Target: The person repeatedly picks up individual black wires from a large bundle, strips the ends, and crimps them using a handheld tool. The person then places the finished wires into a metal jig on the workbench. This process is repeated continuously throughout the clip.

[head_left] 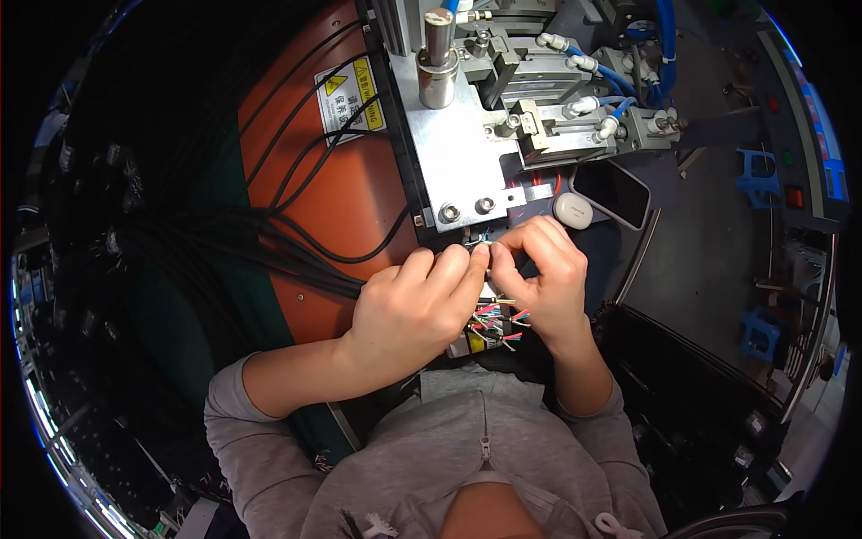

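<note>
A bundle of black cables (310, 269) runs in from the left and passes under my left hand (409, 310), which is closed around it. Beside that hand, the stripped cable ends fan out into thin colored wires (496, 318), pink, blue and white among them. My right hand (549, 274) is closed in a pinch close to the left fingertips. Between the fingertips of both hands is one stripped cable end with fine wires (486, 237), just below the metal plate of the machine. The fingers hide part of it.
A machine with a bolted metal plate (458, 148), cylinders and blue air tubes (666, 40) stands ahead. Right of it lie a phone (611, 193) and a small white case (572, 211). An orange panel (359, 193) with a warning label (350, 97) is at left. Blue stools (760, 180) stand far right.
</note>
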{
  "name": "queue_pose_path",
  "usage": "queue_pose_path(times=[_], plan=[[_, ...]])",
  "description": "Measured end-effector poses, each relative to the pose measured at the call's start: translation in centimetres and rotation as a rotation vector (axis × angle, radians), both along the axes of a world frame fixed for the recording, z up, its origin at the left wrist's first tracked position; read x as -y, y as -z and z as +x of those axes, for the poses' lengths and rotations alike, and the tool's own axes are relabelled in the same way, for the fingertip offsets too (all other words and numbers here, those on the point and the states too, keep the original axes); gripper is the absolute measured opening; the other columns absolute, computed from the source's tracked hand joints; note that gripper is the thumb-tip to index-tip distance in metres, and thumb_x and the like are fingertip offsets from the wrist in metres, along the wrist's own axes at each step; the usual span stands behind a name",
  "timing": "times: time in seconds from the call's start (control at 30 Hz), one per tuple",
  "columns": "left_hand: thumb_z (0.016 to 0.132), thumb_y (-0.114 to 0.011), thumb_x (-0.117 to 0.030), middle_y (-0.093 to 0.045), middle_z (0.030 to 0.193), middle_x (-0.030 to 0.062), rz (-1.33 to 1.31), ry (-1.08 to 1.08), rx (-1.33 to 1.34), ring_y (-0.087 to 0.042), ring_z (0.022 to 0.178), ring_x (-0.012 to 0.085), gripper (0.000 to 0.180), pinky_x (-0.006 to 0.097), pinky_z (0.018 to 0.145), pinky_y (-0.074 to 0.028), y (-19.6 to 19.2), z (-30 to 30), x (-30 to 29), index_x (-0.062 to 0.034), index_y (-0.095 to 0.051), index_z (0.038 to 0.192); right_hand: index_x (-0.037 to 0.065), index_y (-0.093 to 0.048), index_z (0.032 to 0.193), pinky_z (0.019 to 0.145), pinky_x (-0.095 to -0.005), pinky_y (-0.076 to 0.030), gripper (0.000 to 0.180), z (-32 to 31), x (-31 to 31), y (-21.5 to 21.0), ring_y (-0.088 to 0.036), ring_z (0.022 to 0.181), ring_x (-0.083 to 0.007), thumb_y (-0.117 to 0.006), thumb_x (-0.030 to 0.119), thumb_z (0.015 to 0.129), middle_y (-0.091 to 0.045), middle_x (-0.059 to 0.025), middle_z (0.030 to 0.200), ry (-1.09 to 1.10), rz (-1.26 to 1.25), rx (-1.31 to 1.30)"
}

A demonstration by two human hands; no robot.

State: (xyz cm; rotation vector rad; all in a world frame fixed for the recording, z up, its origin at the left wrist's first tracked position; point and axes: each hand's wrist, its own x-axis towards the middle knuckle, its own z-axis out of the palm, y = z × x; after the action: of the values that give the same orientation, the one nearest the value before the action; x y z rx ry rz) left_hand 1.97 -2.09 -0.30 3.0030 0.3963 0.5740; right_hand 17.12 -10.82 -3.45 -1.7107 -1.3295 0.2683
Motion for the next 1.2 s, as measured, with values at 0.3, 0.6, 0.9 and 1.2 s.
queue_pose_path(times=[0.3, 0.6, 0.9, 1.2], plan=[[0.070, -0.065, -0.007, -0.042, 0.067, -0.0003, 0.012, 0.033, 0.054, -0.046, 0.055, 0.0095, 0.032, 0.023, 0.044, -0.036, 0.4, 0.2, -0.7, -0.0069, -0.070, 0.102, 0.000, -0.059, 0.074, 0.059, -0.0284, -0.041, 0.005, -0.2, -0.3, 1.8, -0.052, 0.065, -0.0154, -0.063, 0.001, 0.075, -0.055, -0.0058, 0.068, 0.065, -0.023, -0.455], [0.072, -0.065, -0.010, -0.049, 0.072, -0.0012, 0.001, 0.063, 0.121, -0.051, 0.057, 0.0093, 0.023, 0.023, 0.047, -0.038, 0.6, 0.3, -1.4, -0.0049, -0.068, 0.094, -0.004, -0.061, 0.084, 0.058, -0.0266, -0.044, 0.010, -0.2, -0.4, 2.1, -0.057, 0.062, -0.0143, -0.063, 0.005, 0.081, -0.061, -0.0092, 0.073, 0.070, -0.055, -0.415], [0.074, -0.065, -0.007, -0.050, 0.074, 0.0006, -0.015, 0.004, -0.022, -0.056, 0.060, 0.0089, 0.020, 0.023, 0.049, -0.041, -0.5, -0.8, -0.8, -0.0032, -0.067, 0.093, 0.000, -0.063, 0.080, 0.070, -0.0333, -0.050, 0.011, -0.4, -0.4, 1.2, -0.063, 0.078, -0.0257, -0.069, -0.002, 0.071, -0.065, -0.0101, 0.080, 0.079, 0.044, -0.186], [0.075, -0.072, -0.015, -0.056, 0.080, 0.0051, -0.179, 0.032, 0.074, -0.055, 0.054, 0.0172, 0.021, 0.028, 0.050, -0.043, -0.2, -0.9, -1.7, -0.0050, -0.067, 0.093, 0.000, -0.069, 0.091, 0.074, -0.0330, -0.050, 0.024, 1.4, 0.9, 1.0, -0.064, 0.081, -0.0233, -0.075, -0.005, 0.068, -0.068, -0.0115, 0.088, -0.479, 0.345, -0.482]])
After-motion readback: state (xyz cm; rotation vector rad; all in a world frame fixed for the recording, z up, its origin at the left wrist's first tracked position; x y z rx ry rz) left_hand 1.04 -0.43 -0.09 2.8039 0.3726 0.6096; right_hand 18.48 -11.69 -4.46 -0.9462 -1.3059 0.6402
